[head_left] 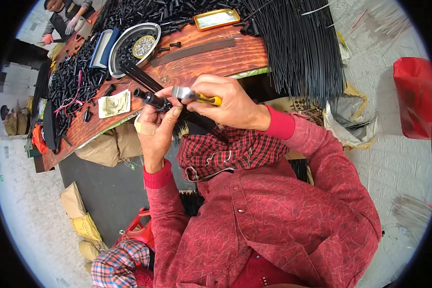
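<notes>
In front of my chest, my left hand point(154, 130) is closed around a black ribbed plastic tube piece point(151, 99), its hollow end pointing to the upper left. A tan adhesive bandage point(145, 128) is stuck on this hand. My right hand point(233, 103) grips a small hammer with a yellow-and-black handle. The grey metal hammer head point(182, 92) is right beside the tube piece; whether they touch I cannot tell. A bundle of thin black rods point(141, 77) runs slantwise behind both hands, from the table edge toward my lap.
On the wooden table point(211, 60) lie piled black plastic parts point(74, 84), an oval metal tray point(114, 55) with a bowl of small silver pieces point(144, 47), a yellow-rimmed tin point(217, 19) and a flat dark bar point(194, 51). Long black rods point(305, 53) overhang at right. A co-worker point(65, 21) is at far left.
</notes>
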{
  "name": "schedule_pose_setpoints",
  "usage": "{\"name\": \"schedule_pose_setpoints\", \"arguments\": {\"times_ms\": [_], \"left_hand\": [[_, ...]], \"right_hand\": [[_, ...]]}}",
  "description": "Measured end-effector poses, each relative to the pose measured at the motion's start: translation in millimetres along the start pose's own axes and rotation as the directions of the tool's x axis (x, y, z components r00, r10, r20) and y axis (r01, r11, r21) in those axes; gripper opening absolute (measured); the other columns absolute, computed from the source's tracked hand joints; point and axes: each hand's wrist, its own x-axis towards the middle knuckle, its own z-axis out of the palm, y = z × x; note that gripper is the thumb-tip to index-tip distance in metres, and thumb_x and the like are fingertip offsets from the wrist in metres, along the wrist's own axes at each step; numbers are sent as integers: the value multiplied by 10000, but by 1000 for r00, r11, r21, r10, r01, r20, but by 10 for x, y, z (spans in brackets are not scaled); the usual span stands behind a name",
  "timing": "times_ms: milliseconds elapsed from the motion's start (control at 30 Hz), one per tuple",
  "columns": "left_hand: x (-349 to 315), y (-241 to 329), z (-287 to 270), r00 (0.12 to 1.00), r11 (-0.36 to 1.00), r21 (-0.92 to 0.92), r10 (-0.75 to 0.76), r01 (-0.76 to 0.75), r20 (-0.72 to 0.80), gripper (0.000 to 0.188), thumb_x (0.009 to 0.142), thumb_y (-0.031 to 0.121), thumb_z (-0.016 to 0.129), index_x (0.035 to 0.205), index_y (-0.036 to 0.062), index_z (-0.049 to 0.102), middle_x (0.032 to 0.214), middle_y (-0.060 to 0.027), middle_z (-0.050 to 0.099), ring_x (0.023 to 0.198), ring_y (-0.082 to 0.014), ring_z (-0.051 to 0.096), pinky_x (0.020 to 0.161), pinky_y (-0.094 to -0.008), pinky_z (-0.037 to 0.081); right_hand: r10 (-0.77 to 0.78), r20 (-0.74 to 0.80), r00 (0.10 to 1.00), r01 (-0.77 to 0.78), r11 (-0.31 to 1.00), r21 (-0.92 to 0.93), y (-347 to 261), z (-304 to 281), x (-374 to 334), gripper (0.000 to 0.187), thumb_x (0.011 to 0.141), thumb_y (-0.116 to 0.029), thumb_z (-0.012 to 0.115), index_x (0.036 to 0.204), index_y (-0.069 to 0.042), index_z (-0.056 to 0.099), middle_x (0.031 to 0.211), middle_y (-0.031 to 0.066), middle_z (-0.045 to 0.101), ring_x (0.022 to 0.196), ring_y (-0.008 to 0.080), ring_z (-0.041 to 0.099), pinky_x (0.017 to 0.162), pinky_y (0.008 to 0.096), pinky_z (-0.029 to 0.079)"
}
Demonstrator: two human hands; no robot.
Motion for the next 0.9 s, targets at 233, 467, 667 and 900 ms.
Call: {"name": "schedule_pose_setpoints", "arguments": {"times_ms": [233, 467, 667, 900], "left_hand": [[44, 58, -28, 995, 997, 68, 40, -47, 95, 354, 872, -5, 622, 1224, -5, 577, 945, 3, 615, 800, -29, 559, 713, -167, 450], [37, 79, 13, 997, 999, 22, 29, -31, 71, 381, 866, -38, 620, 1242, -8, 565, 964, -9, 624, 838, -48, 574, 743, -182, 470], [21, 71, 24, 995, 998, -64, 7, -1, 95, 457, 879, -5, 647, 1314, -30, 513, 1048, -29, 611, 890, -58, 564, 773, -192, 475], [20, 103, 44, 997, 999, -35, 9, -7, 79, 417, 920, 77, 626, 1309, -28, 520, 1053, -34, 619, 872, -66, 573, 751, -208, 504]], "right_hand": [[-200, 7, 980, 199, 974, -108, 34, 43, 66, 251, 702, -4, 736, 935, -44, 650, 876, 93, 619, 761, 267, 631, 631, 326, 509], [-155, 11, 988, 155, 988, -18, 150, 92, 95, 225, 743, -40, 722, 935, -29, 606, 811, 57, 605, 735, 209, 617, 634, 307, 499], [458, 126, 880, -443, 695, 566, -134, 139, 134, 157, 921, -199, 615, 919, -43, 605, 761, -26, 552, 641, 60, 516, 585, 235, 449], [510, 172, 843, -492, 599, 631, -63, 163, 108, 231, 942, -252, 590, 987, -31, 643, 766, -21, 565, 625, 42, 484, 568, 219, 439]]}}
